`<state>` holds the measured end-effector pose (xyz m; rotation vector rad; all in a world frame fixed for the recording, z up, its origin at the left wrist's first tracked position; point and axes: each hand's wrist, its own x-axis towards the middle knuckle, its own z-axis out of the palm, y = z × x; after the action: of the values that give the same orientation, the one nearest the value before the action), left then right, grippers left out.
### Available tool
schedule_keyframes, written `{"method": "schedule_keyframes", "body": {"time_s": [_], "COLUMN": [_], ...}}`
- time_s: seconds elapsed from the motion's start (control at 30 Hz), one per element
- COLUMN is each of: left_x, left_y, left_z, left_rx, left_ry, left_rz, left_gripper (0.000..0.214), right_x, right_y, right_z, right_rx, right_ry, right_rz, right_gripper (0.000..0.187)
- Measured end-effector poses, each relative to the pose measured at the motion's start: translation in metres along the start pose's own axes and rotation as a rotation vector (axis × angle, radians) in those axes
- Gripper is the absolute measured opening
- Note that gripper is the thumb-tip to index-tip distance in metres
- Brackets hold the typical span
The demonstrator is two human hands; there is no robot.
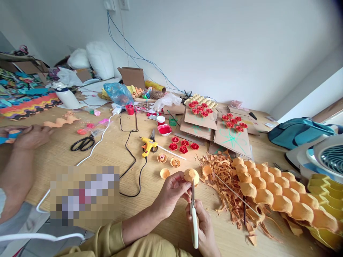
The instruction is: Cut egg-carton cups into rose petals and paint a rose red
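Note:
Pinched in the fingers of my left hand (173, 194) is an orange egg carton cup (190, 175), its rounded bottom turned up. My right hand (202, 223) grips white-handled scissors (194, 223), whose blades point away from me and meet the cup's near side. Whether the blades are cutting into it cannot be made out. Just beyond my hands, a loose orange cup (165, 174) stands beside two unpainted rolled paper roses (175, 162). To the right lies a heap of orange carton scraps (223, 178) against an orange egg tray (278, 194).
Red roses (184, 142) sit on the table and on cardboard sheets (232, 141). A yellow glue gun (148, 145) trails a black cord. Nearby are red paint (164, 130) and black-handled scissors (82, 143). At the left edge, another person's hands (33, 135) hold something blue and orange.

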<state>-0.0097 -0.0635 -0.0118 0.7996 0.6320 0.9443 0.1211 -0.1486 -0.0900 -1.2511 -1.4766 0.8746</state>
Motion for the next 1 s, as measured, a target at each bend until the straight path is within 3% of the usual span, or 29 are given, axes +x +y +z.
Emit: {"method": "schedule_keyframes", "body": {"time_s": [0.3,0.8,1.0], "left_x": [0.000,0.000,0.001], "left_y": [-0.001,-0.005,-0.005], "left_z": [0.003,0.001,0.000], "left_rx": [-0.049,0.152,0.065], "left_ry": [-0.004,0.011,-0.024], "left_rz": [-0.004,0.118,0.109], "left_gripper": [0.033,0.030,0.029], "right_x": [0.000,0.000,0.000], "right_y": [0.003,0.000,0.008], "right_z": [0.000,-0.001,-0.002], "right_rx": [-0.065,-0.118,-0.129], "right_ry": [0.030,0.044,0.038], "right_rz": [-0.024,-0.037,-0.046], "right_gripper": [0.024,0.024,0.025]}}
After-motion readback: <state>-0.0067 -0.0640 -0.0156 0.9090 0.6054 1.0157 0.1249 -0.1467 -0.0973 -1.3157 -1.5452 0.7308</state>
